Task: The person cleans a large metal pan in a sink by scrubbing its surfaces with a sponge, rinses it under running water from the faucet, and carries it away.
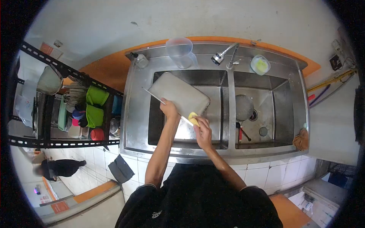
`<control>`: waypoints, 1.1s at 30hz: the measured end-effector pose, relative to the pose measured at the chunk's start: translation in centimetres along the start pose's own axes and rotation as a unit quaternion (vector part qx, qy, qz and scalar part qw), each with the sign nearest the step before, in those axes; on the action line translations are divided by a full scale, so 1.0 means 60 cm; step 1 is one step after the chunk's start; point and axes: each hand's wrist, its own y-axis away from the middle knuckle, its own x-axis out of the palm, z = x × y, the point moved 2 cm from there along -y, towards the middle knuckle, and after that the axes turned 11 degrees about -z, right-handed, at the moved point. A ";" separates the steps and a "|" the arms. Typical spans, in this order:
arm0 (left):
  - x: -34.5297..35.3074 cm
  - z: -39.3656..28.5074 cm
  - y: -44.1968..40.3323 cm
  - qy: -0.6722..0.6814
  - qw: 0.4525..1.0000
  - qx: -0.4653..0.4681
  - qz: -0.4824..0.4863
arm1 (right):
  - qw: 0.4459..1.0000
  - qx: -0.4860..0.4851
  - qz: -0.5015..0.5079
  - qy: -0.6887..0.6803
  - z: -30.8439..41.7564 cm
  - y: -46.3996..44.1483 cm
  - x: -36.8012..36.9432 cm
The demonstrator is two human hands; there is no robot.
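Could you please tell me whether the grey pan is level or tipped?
Tipped: the grey pan is held at a slant, its rim showing nearly edge-on where the left hand grips it.

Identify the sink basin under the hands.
Left basin: the left hand grips the grey tray over it, the right hand a yellow sponge. The right basin, holding a round grey item, has no hand over it.

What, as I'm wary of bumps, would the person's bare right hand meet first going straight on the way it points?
Beyond the small yellow sponge it holds, the right hand would probably meet the grey rectangular metal tray first; exact depth is unclear.
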 end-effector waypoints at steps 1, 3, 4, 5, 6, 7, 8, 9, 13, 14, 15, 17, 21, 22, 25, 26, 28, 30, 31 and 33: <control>0.000 0.000 0.000 0.034 0.999 -0.030 0.009 | 0.999 0.014 -0.030 0.027 -0.010 0.015 0.001; 0.000 -0.038 0.035 0.043 0.997 -0.065 -0.012 | 0.994 0.064 -0.086 0.035 -0.027 0.033 0.008; -0.001 -0.042 0.035 0.044 0.997 -0.061 -0.008 | 0.993 0.061 -0.091 0.033 -0.038 0.039 0.014; -0.002 -0.045 0.032 0.068 0.995 -0.077 0.000 | 0.991 0.056 -0.114 0.040 -0.050 0.042 0.017; -0.005 -0.041 0.026 0.089 0.992 -0.095 0.006 | 0.988 0.054 -0.136 0.049 -0.044 0.036 0.016; -0.006 -0.039 0.016 0.075 0.992 -0.101 -0.003 | 0.991 0.036 -0.117 0.057 -0.043 0.026 0.012; -0.011 -0.038 0.003 0.074 0.992 -0.100 -0.004 | 0.991 0.037 -0.117 0.055 -0.044 0.013 0.012; -0.016 -0.041 -0.004 0.112 0.987 -0.116 0.014 | 0.992 0.010 -0.117 0.038 -0.032 -0.009 0.009; -0.036 -0.073 -0.007 0.155 0.978 -0.133 0.050 | 0.997 0.012 -0.065 -0.042 -0.017 -0.091 0.018; -0.040 -0.082 -0.014 0.127 0.983 -0.123 0.043 | 0.997 0.009 -0.063 -0.046 -0.017 -0.101 0.025; -0.048 -0.068 -0.032 0.178 0.970 -0.166 0.017 | 0.997 0.019 -0.051 -0.061 -0.016 -0.109 0.033; -0.064 -0.064 -0.042 0.186 0.968 -0.167 0.011 | 0.997 0.000 -0.036 -0.061 -0.010 -0.123 0.043; -0.134 -0.035 -0.060 0.209 0.952 -0.196 0.107 | 0.998 0.024 -0.011 -0.062 0.006 -0.118 0.044; -0.156 -0.036 -0.047 0.228 0.933 -0.231 0.153 | 0.998 0.024 -0.008 -0.063 0.008 -0.111 0.042; -0.245 -0.092 0.042 -0.008 0.985 -0.057 0.165 | 0.990 0.062 -0.012 -0.123 0.004 -0.084 0.054; -0.259 -0.103 0.072 -0.164 0.969 0.137 0.121 | 0.990 0.069 -0.017 -0.125 0.012 -0.084 0.058; -0.226 -0.189 0.159 -0.263 0.768 0.581 0.061 | 0.996 -0.003 0.037 -0.076 0.048 -0.071 0.058; -0.200 -0.206 0.153 -0.356 0.651 0.660 0.118 | 0.994 0.012 0.068 -0.083 0.059 -0.052 0.070; -0.193 -0.206 0.136 -0.360 0.652 0.657 0.119 | 0.991 -0.009 0.075 -0.109 0.066 -0.044 0.077; -0.188 -0.187 0.099 -0.372 0.621 0.637 0.266 | 0.987 -0.042 0.087 -0.132 0.077 -0.031 0.086</control>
